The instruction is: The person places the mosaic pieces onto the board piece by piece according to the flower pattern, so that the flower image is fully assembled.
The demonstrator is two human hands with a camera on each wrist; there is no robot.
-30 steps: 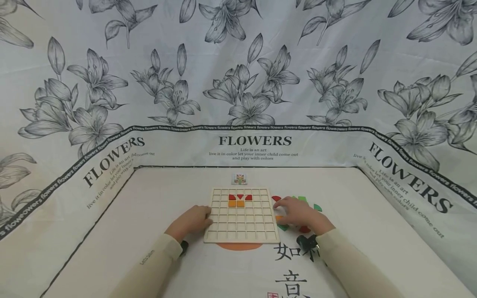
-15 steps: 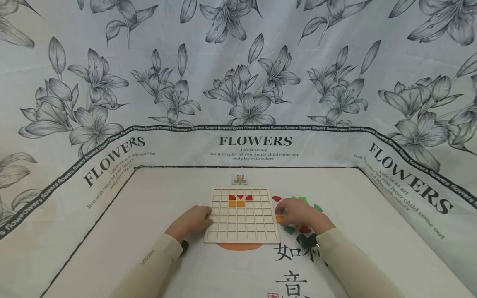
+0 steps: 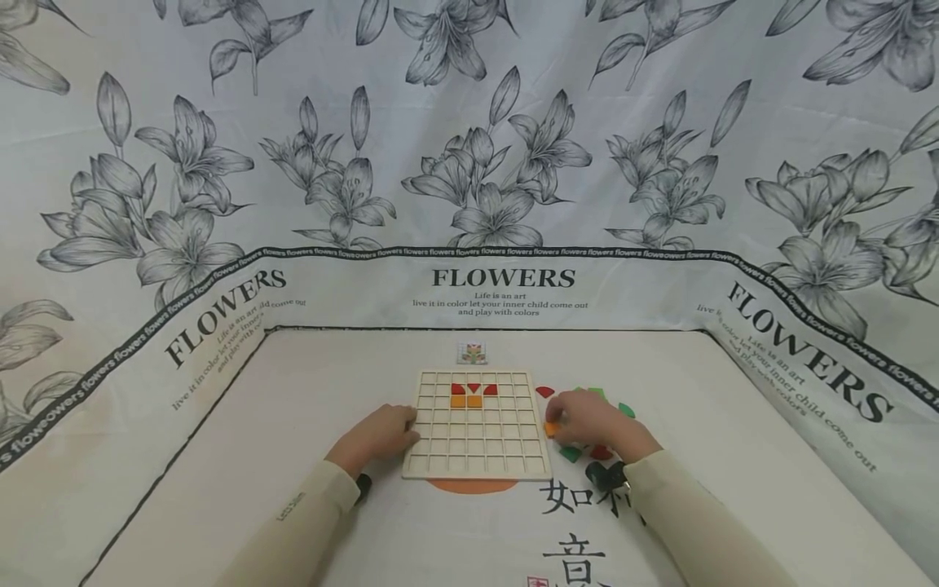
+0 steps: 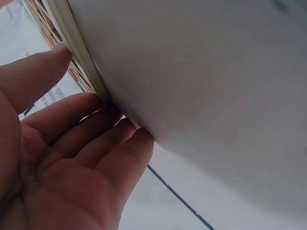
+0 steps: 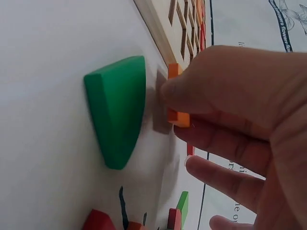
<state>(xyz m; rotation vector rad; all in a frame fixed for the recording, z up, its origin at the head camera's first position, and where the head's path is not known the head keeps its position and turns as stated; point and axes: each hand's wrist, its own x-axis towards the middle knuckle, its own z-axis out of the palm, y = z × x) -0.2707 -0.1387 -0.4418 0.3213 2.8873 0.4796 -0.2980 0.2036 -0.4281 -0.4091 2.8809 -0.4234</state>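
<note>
My right hand (image 3: 590, 418) pinches an orange square block (image 5: 178, 118) between thumb and fingers, just right of the wooden grid board (image 3: 477, 453). In the right wrist view the block stands on edge near the board's side, its shadow on the cloth. My left hand (image 3: 377, 434) rests its thumb and fingertips against the board's left edge, fingers gently bent. Red pieces (image 3: 473, 389) fill part of an upper row, with two orange squares (image 3: 466, 401) below them. A green piece with a curved side (image 5: 115, 110) lies near my right hand.
Behind the board lies a small picture card (image 3: 472, 353) with a flower pattern. Loose pieces surround my right hand: a red one (image 3: 545, 392), another red one (image 3: 601, 452) and several green ones, including a green piece (image 3: 626, 410). A flower-printed curtain (image 3: 506, 277) encloses the table.
The right hand's fingers have drawn together on the orange block, which has turned slightly. The green piece below the hand shows more fully than a second ago. The left hand stays on the board.
</note>
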